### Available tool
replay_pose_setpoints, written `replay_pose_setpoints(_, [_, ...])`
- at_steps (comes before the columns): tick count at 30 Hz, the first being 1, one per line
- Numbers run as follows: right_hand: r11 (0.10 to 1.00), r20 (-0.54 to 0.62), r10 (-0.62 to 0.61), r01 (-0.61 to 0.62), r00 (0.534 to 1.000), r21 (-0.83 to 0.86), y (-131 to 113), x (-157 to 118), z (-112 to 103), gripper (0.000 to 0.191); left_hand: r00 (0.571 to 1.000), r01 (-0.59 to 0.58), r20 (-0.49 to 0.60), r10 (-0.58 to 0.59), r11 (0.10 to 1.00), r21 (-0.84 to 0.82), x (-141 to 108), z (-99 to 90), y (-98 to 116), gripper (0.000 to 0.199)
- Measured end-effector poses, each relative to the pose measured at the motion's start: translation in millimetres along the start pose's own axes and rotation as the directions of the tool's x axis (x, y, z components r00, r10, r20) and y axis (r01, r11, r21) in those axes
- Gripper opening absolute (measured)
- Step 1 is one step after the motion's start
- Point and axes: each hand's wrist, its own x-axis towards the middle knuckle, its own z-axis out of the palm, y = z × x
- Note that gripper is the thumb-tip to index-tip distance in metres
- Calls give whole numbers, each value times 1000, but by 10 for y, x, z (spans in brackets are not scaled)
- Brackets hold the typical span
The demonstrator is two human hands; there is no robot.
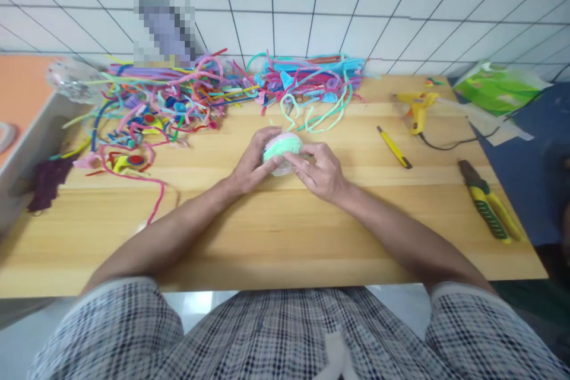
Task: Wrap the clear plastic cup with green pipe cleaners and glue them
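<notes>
Between my hands, above the middle of the wooden table point(276, 231), is a rounded ball point(285, 145) wrapped in fuzzy mint green and pale pink strands, with a clear-looking underside. My left hand point(255, 163) is curled around its left side, thumb along the near edge. On the right, the fingertips of my right hand point(323, 169) press together against the ball's near right surface. Whether those fingertips pinch a strand is too small to tell. Just beyond the ball lie loose mint green pipe cleaners point(327, 122).
Tangled, colourful pipe cleaners point(178, 92) spread along the table's back left. At right lie a yellow utility knife point(394, 147), a yellow glue gun point(417, 111) with a cord, and yellow-handled pliers point(487, 205). A green bag point(499, 89) sits past the right edge. A tiled wall point(294, 0) stands behind.
</notes>
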Motion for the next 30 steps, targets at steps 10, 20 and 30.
replay_pose_setpoints(10, [1000,-46,-25,26,999,14,-64,16,-51,50,1000,-14,0,14,1000,-26,-15,5,-6,59])
replay_pose_setpoints(20, [998,19,25,-26,1000,54,-104,-18,-85,47,1000,9,0,-9,1000,3,-35,11,65,61])
replay_pose_setpoints(30, [997,20,55,-56,998,52,-25,-23,68,57,991,135,-3,-135,989,-63,43,-34,96,63])
